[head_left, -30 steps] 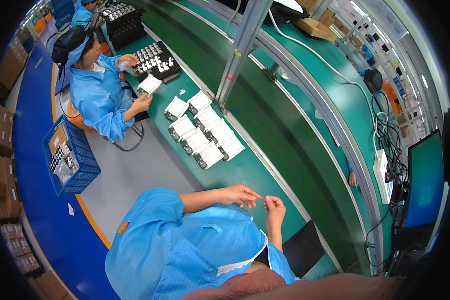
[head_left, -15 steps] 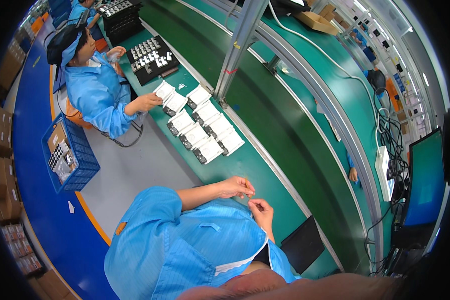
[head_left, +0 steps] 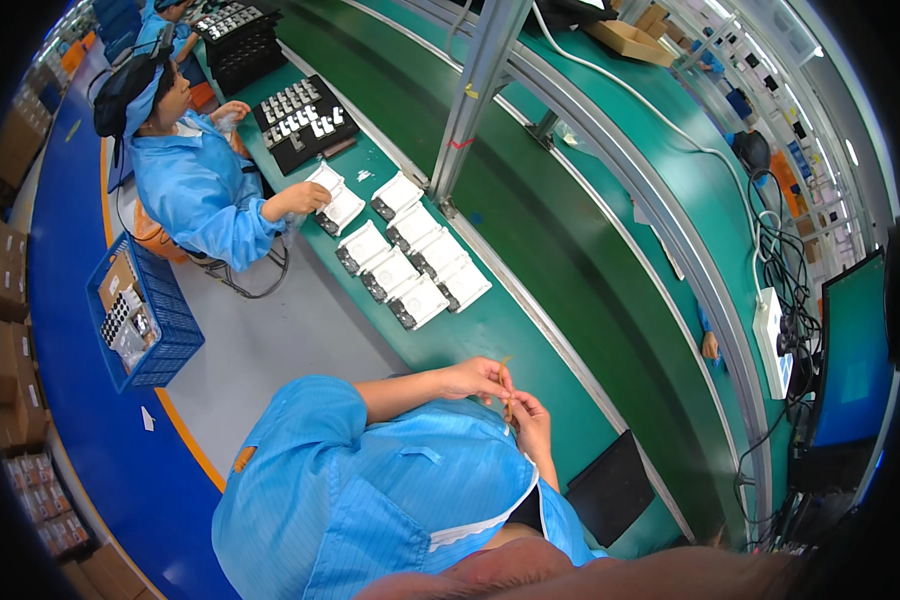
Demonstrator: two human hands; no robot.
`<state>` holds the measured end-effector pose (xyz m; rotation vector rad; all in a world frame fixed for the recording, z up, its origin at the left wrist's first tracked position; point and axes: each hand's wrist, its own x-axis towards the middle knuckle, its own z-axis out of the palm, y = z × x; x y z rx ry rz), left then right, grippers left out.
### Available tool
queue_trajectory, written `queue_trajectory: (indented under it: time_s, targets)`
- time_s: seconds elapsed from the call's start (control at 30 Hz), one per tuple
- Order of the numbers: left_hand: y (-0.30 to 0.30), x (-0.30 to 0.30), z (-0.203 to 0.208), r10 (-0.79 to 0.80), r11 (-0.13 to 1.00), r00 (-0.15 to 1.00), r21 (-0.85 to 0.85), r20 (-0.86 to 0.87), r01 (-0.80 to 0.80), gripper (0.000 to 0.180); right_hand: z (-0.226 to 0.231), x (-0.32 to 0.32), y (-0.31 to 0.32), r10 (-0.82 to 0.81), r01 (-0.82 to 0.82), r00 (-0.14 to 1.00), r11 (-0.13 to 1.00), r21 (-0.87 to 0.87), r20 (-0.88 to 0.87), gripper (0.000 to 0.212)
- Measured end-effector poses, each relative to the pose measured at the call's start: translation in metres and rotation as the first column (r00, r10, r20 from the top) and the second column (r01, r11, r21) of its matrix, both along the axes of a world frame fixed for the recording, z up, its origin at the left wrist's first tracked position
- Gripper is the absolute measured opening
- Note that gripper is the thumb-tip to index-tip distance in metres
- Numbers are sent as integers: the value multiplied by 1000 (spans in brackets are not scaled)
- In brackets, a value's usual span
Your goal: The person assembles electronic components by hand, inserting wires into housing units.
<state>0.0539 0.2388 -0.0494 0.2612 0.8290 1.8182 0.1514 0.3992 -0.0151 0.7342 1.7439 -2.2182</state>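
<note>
A thin amber-yellow strip (head_left: 505, 371) is pinched in the fingertips of my left hand (head_left: 474, 380), its upper end sticking out above them. My right hand (head_left: 531, 424) is closed just below and to the right, its thumb and finger on the strip's lower part. What exactly the strip is cannot be made out. Both hands hover close to my body over the green bench (head_left: 560, 385). Beyond them, several white units with black ends (head_left: 417, 301) lie in two rows, apart from my hands.
A black flat pad (head_left: 610, 490) lies right of my hands. Across the bench at the left, a co-worker's hand (head_left: 304, 198) touches a white unit. A black tray of small parts (head_left: 305, 120) stands farther off. A metal post (head_left: 475, 105) rises beside the green belt (head_left: 590, 290).
My right fingers have come up onto the strip, and more of it shows between my hands. The co-worker's hand has shifted slightly right, with its white unit now overlapping the neighbouring one.
</note>
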Motion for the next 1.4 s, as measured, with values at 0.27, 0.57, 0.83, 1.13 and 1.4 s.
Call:
queue_trajectory:
  time_s: [0.27, 0.57, 0.83, 1.13, 1.4]
  targets:
    - [4, 1, -8, 21, 999, 1000, 33, -22, -21, 8, 0, -2, -2, -108, 109, 994, 992, -70, 10, 11]
    - [7, 0, -14, 110, 989, 979, -76, -172, -125, 10, -9, 1, 3, -58, 59, 998, 998, -27, 22, 8]
    - [4, 2, 7, 72, 993, 997, -94, -34, -75, 9, -4, 5, 2, -75, 75, 997, 997, -18, 23, 8]
    - [1, -3, -11, 86, 995, 954, 31, 287, -99, 10, 2, -8, -4, -125, 130, 991, 987, -89, 55, 11]
    - [6, 0, 0, 108, 991, 948, 41, 300, -126, 20, 2, -4, 1, -225, 219, 974, 939, -265, 7, 8]
